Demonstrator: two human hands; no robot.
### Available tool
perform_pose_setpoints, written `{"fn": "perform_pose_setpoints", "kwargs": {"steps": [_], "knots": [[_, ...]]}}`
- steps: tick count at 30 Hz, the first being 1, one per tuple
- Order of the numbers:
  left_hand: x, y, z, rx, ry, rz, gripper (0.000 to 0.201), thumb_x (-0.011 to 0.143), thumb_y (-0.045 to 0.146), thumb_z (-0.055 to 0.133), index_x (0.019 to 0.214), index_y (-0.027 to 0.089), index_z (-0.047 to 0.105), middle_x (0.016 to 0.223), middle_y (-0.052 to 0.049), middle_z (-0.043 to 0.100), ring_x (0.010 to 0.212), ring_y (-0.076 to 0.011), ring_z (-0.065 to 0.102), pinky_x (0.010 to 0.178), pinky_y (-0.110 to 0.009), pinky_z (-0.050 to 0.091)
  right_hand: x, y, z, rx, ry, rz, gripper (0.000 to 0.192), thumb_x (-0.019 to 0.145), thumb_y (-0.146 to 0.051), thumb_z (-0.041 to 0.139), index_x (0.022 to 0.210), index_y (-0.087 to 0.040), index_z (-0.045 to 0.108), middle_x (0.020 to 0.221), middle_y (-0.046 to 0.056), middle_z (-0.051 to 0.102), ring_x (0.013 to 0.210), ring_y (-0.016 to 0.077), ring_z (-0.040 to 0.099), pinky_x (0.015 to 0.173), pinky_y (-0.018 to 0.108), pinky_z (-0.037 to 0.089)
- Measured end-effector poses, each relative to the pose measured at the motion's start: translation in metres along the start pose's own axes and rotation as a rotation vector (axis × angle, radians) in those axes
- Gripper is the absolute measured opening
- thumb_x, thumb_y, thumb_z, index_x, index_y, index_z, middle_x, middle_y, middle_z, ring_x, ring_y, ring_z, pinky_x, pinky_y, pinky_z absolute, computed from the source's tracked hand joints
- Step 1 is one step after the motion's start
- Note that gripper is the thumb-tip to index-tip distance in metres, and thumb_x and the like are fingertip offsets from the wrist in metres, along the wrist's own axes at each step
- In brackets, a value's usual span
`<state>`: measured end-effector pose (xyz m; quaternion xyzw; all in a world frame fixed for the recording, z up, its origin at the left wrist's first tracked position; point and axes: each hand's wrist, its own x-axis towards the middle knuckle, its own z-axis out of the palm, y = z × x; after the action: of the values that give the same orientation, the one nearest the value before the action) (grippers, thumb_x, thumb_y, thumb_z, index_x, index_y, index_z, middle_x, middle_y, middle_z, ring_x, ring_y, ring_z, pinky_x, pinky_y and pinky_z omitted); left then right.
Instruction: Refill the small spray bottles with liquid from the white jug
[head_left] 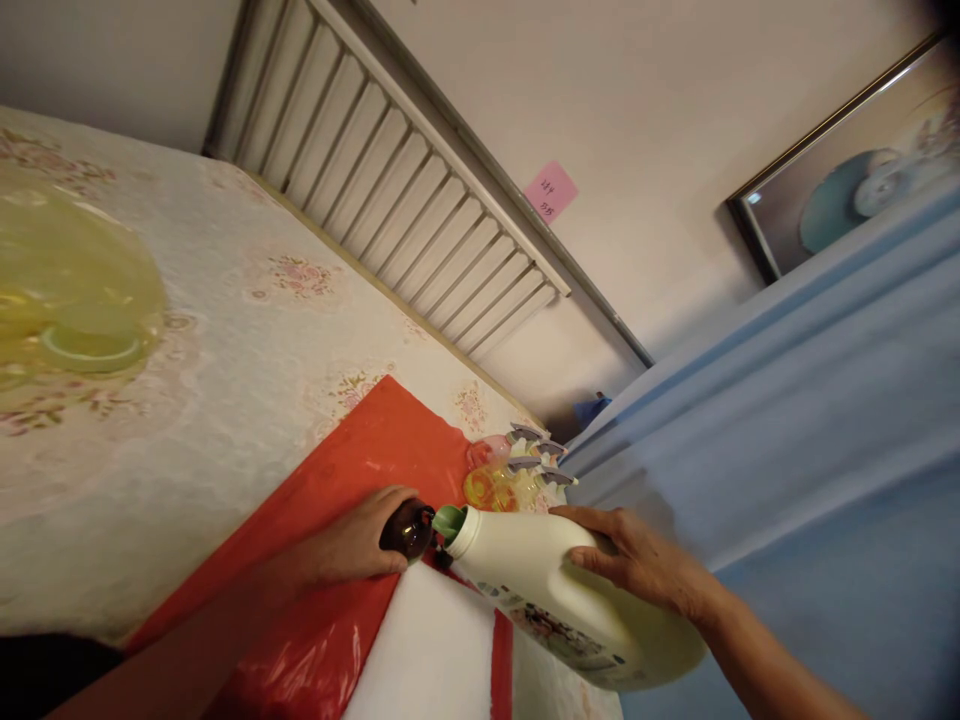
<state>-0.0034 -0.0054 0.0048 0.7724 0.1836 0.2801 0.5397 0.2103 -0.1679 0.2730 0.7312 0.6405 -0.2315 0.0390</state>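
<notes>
smooth white plastic jug [570,600] tipped toward a small glossy brown bottle [409,528]
right hand [637,560] fingers grasp the jug's body; left hand [352,545] fingers wrap the bottle, seemingly, over shiny red plastic sheet [322,560] on the floral tabletop [225,330].

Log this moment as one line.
left hand: grips small dark brown bottle | right hand: holds large white plastic jug, tilted, green spout at bottle mouth | beneath: red plastic sheet

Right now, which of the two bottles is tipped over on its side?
The big white jug under the right hand: it lies tilted, spout toward the small dark brown bottle, which the left hand holds.
</notes>
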Motion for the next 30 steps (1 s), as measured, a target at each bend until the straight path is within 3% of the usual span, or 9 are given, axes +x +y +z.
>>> {"fn": "perform_pose_setpoints", "kwargs": {"steps": [12,30], "knots": [[-0.0009,0.0013,-0.0013,-0.019,0.003,0.016,0.061,0.059,0.017,0.07,0.118,0.025,0.056,0.122,-0.003,0.063,0.114,-0.0298,0.058,0.097,-0.039,0.049,0.0011,0.0012,-0.0004,-0.011,0.004,0.013,0.056,0.093,-0.056,0.054,0.138,-0.023,0.059,0.109,0.006,0.074,0.094,0.0264,0.067,0.082,0.034,0.053],[0.001,-0.0035,0.0013,-0.021,0.002,0.01,0.063,0.06,0.016,0.069,0.12,0.025,0.053,0.123,-0.004,0.061,0.114,-0.0292,0.057,0.097,-0.04,0.048,0.0015,0.0046,-0.0014,-0.018,0.004,0.016,0.054,0.094,-0.054,0.055,0.14,-0.027,0.056,0.106,0.005,0.075,0.092,0.0254,0.068,0.081,0.035,0.053]]}}
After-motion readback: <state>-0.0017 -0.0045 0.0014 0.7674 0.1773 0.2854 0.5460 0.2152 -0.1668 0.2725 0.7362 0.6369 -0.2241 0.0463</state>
